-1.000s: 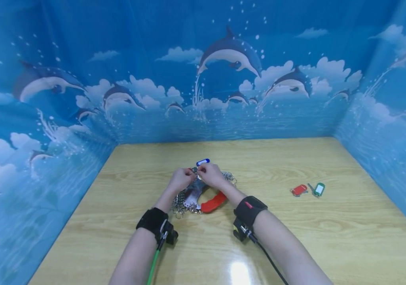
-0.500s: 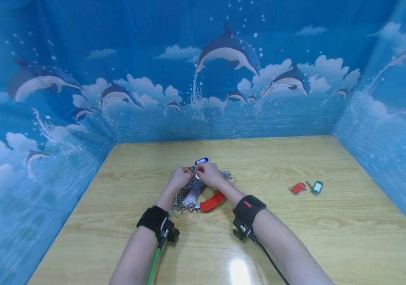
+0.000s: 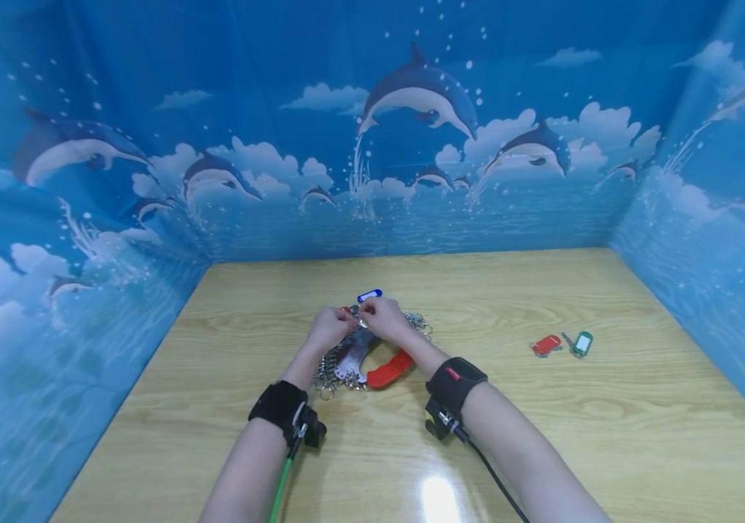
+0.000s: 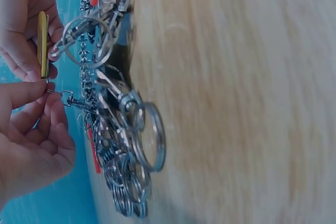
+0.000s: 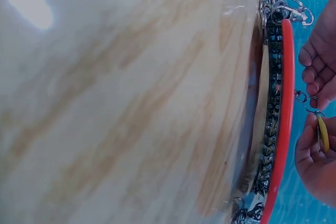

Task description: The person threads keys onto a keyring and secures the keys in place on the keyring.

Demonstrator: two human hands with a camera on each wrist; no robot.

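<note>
In the head view my left hand (image 3: 331, 328) and right hand (image 3: 385, 319) meet at the far side of a ring-shaped red holder (image 3: 388, 372) crowded with metal clasps and split rings. My left fingertips pinch a small split ring (image 4: 50, 91) joined to a swivel clasp (image 4: 73, 99), as the left wrist view shows. Between my right thumb and fingers is a yellow key tag (image 4: 43, 45), seen edge-on. In the right wrist view, a ring (image 5: 314, 111) at the end of the yellow tag lies close to the left fingertips. Whether the two rings are linked, I cannot tell.
Just beyond the hands lies a blue key tag (image 3: 369, 296). Off to the right on the wooden table (image 3: 608, 421) are a red key tag (image 3: 547, 345) and a green key tag (image 3: 583, 343) with keys. A dolphin-print curtain (image 3: 281, 145) surrounds the back and sides.
Both hands stay together at the same spot, with only slight finger shifts. The whole head view has drifted slightly; the tags and holder keep their places on the table.
</note>
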